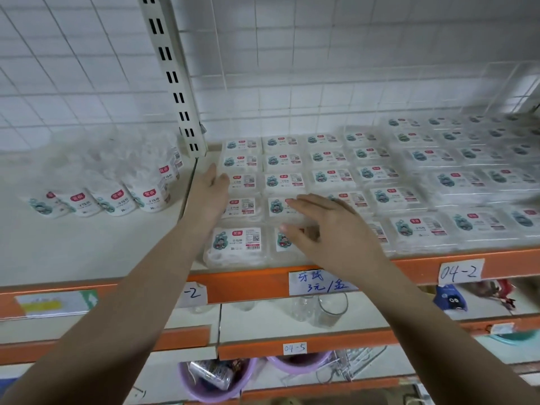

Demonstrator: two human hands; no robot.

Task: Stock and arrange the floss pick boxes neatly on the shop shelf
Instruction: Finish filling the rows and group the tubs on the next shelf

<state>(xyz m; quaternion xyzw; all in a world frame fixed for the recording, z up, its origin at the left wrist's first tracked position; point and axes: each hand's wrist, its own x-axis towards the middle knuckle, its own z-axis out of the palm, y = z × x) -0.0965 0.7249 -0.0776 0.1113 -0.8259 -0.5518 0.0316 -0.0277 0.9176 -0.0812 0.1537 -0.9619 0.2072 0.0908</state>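
Already the boxes (pixel 327 182) lie flat in rows across the shelf (pixel 263 280), from its left end by the upright (pixel 172 77) back to the grid wall and off to the right, labels up; we have both hands in at the left end of that block. Our left hand (pixel 209 190) stands on edge against the left side of the leftmost column, fingers straight and together, holding nothing; our right hand (pixel 324 226) lies palm down on the second column near the front edge, fingers spread and relaxed, tips pointing left, also holding nothing. The relation that matters, as we judge it, is this: the leftmost column sits between the two hands, its long axis running front to back, and the front box (pixel 236 247) lies just in front of the left wrist, slightly forward of its row; the left hand is the nearer one to square it. Pouches (pixel 122 194) stand well apart on the neighbouring bay.
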